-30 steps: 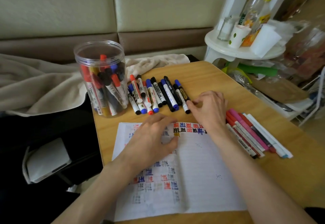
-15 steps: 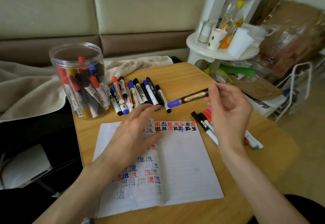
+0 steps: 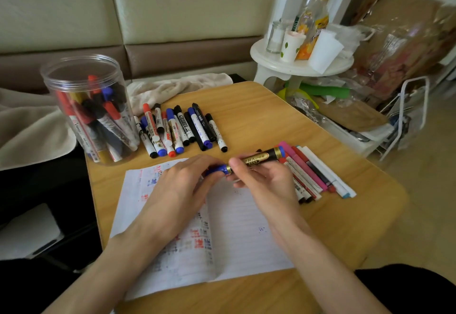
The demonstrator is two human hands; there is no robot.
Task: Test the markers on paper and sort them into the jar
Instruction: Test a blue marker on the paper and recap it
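A black and gold marker (image 3: 259, 158) with a blue cap is held level above the lined paper (image 3: 237, 227). My right hand (image 3: 265, 180) grips its barrel. My left hand (image 3: 182, 188) holds the blue cap end. The paper carries rows of red, blue and black test marks. A clear plastic jar (image 3: 86, 109) with several markers in it stands at the table's back left. A row of loose markers (image 3: 182, 128) lies beside the jar. Another bunch of markers (image 3: 313, 173), pink, red and white, lies right of my hands.
The wooden table (image 3: 271, 116) ends close on the right and front. A beige blanket (image 3: 29, 131) lies to the left behind the jar. A white round stand (image 3: 301, 67) with bottles and cups, and cluttered bags, sit at the back right.
My right hand picked the black and gold marker out of the row and brought it over the paper. My left hand left the paper and took hold of its blue cap.
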